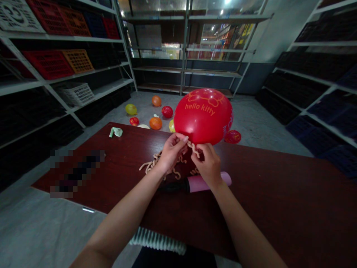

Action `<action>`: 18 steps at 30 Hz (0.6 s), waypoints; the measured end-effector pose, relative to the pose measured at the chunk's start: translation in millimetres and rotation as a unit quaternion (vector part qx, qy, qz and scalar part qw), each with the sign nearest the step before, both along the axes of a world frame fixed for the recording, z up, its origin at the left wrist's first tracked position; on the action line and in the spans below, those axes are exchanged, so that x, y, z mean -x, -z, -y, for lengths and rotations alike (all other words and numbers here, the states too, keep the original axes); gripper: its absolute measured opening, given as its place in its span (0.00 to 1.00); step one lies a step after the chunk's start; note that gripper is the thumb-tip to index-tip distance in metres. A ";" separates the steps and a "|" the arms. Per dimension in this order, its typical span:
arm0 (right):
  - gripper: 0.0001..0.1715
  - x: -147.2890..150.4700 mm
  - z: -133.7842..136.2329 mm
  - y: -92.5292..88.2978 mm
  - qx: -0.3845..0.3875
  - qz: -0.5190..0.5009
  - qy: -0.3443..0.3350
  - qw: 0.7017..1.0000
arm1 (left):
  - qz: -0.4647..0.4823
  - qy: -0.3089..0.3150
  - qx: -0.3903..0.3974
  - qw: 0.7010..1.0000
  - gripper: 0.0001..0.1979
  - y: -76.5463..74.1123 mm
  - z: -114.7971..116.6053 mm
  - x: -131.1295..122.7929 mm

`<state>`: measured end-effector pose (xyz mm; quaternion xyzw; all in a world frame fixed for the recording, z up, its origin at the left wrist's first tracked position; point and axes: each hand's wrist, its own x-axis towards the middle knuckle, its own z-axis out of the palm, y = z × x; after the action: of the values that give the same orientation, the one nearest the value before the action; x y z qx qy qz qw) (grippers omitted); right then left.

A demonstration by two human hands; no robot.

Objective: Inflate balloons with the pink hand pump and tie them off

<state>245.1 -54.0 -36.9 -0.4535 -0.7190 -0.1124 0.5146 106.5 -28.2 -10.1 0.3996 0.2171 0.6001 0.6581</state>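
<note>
Grip: left hand [172,152], right hand [206,166], "hello kitty" balloon [203,116]

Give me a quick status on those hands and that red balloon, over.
Left hand and right hand pinching a tan knotted strip at the neck of the red Hello Kitty balloon. Pink-and-black tube lying under the right wrist.

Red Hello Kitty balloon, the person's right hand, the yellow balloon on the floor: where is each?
Red Hello Kitty balloon [203,116], head view, printed front
Right hand [205,167], head view, back of hand
Yellow balloon [131,109], head view, its middle
</note>
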 end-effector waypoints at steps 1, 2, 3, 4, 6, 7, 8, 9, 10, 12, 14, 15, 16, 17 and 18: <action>0.09 -0.1 0.2 0.2 0.004 0.000 0.000 1.000 | -0.009 -0.003 -0.001 1.000 0.16 1.0 -0.4 0.0; 0.09 -0.2 0.4 0.6 0.008 0.002 0.002 1.000 | -0.017 -0.007 -0.002 1.000 0.16 2.2 -0.8 0.0; 0.09 -0.2 0.5 0.9 0.013 0.004 0.004 1.000 | -0.023 -0.010 -0.006 1.000 0.17 3.4 -1.3 0.0; 0.08 -0.2 0.5 1.3 0.016 0.007 0.006 1.000 | -0.030 -0.012 -0.011 0.999 0.17 4.4 -1.8 0.1; 0.07 0.0 0.3 2.1 0.018 0.008 0.006 1.000 | -0.041 -0.013 -0.030 0.999 0.17 5.6 -2.4 0.4; 0.06 0.1 0.2 2.4 0.018 0.007 0.004 1.000 | -0.047 -0.011 -0.040 0.998 0.18 5.7 -2.5 0.7; 0.06 0.3 0.1 2.6 0.018 0.005 0.002 1.000 | -0.053 -0.006 -0.049 0.997 0.18 5.6 -2.6 1.1; 0.06 0.4 0.1 2.7 0.017 0.003 -0.001 1.000 | -0.057 0.001 -0.055 0.997 0.19 5.4 -2.7 1.5; 0.08 0.5 0.1 2.7 0.016 0.002 -0.004 1.000 | -0.060 0.009 -0.060 0.996 0.19 5.2 -2.8 1.9; 0.13 0.4 0.1 2.3 0.011 0.002 -0.006 1.000 | -0.060 0.025 -0.069 0.995 0.18 5.2 -3.3 2.7; 0.12 -0.1 0.4 1.5 0.013 0.009 -0.006 1.000 | -0.061 0.033 -0.081 0.994 0.17 5.6 -4.0 3.1; 0.09 -0.6 0.6 1.0 0.018 0.019 -0.004 1.000 | -0.062 0.036 -0.086 0.994 0.16 5.8 -4.2 3.2; 0.06 -1.0 0.8 0.5 0.022 0.032 0.000 0.999 | -0.065 0.037 -0.088 0.993 0.16 5.9 -4.4 3.3; 0.06 -1.5 1.1 0.1 0.025 0.045 0.006 0.999 | -0.068 0.037 -0.086 0.993 0.16 5.8 -4.4 3.5; 0.08 -1.8 1.4 -0.2 0.027 0.056 0.013 0.998 | -0.069 0.036 -0.081 0.994 0.16 5.6 -4.3 3.7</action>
<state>247.0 -55.4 -36.7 -0.4694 -0.7436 -0.1251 0.4594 102.8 -23.9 -15.7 0.4997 0.1983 0.5624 0.6282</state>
